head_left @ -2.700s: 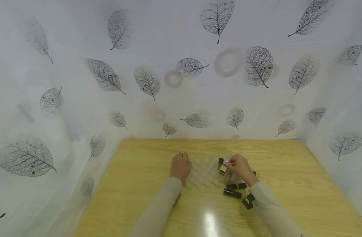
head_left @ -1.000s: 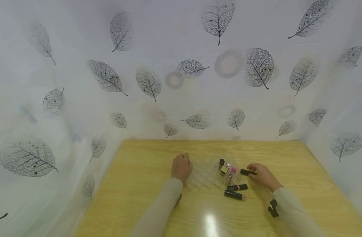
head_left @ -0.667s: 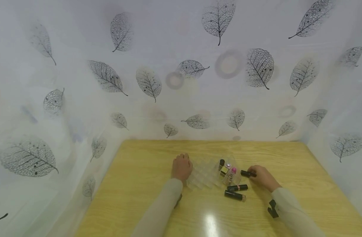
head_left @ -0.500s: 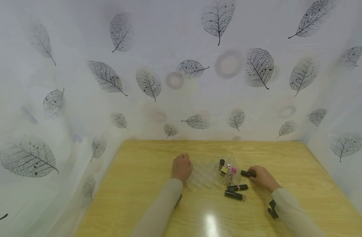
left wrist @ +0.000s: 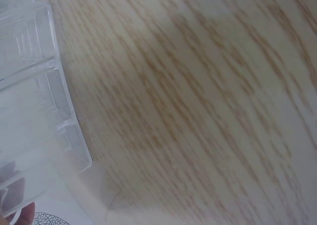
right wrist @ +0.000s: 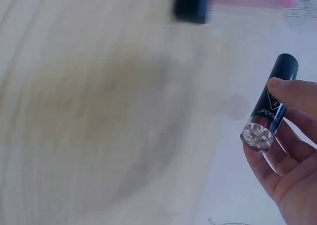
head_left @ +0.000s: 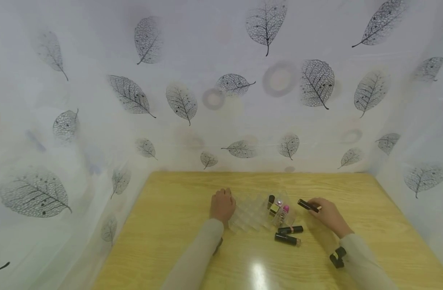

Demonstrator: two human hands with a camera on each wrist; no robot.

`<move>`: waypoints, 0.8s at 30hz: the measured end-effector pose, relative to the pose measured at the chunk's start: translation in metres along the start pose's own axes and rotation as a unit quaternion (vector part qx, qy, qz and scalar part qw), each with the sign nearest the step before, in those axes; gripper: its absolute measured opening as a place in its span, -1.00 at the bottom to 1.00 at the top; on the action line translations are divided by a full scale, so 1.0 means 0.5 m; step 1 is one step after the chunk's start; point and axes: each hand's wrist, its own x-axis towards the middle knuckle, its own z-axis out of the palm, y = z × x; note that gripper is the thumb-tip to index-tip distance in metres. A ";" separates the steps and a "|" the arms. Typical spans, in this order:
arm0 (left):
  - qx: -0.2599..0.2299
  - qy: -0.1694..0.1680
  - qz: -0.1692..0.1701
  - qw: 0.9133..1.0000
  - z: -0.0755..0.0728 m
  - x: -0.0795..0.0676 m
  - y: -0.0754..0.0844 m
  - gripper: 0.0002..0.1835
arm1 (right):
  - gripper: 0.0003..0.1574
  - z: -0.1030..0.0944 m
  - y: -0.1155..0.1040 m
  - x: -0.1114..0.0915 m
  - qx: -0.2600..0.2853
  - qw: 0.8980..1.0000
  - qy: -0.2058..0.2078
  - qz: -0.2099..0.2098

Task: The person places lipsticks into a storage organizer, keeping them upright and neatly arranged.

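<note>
My right hand (head_left: 329,217) holds a black lipstick tube (head_left: 308,206) above the table, right of a clear compartmented organizer (head_left: 248,213). The right wrist view shows the thumb and fingers pinching this lipstick (right wrist: 270,98), its clear faceted end pointing down. My left hand (head_left: 223,205) holds the organizer's left end; in the left wrist view a fingertip (left wrist: 27,214) shows beside its clear wall (left wrist: 62,86). At the organizer's right end stand a black tube (head_left: 271,200), a yellow-topped item (head_left: 274,209) and a bright pink lipstick (head_left: 286,208).
Two black lipstick tubes, one (head_left: 291,229) behind the other (head_left: 287,239), lie on the wooden table (head_left: 170,249) just in front of the organizer's right end. A leaf-patterned white sheet (head_left: 243,121) encloses the table's back and sides.
My right hand has moved from the organizer's right end to the black lipstick on the table, gripped it and lifted it slightly. My left hand stays on the organizer.
</note>
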 end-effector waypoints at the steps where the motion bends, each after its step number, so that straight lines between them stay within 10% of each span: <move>1: 0.000 0.000 -0.001 1.000 0.000 0.000 0.000 -0.76 | -0.70 -0.006 -0.007 -0.001 0.006 1.000 0.012 -0.002; 10: 0.001 -0.003 -0.006 1.000 0.002 -0.001 0.001 -0.72 | -0.61 -0.049 -0.066 -0.012 0.147 0.986 0.075 0.025; 24: -0.010 -0.001 -0.004 1.000 -0.013 -0.001 0.004 -0.72 | -0.68 -0.075 -0.172 -0.052 0.397 0.915 0.064 0.035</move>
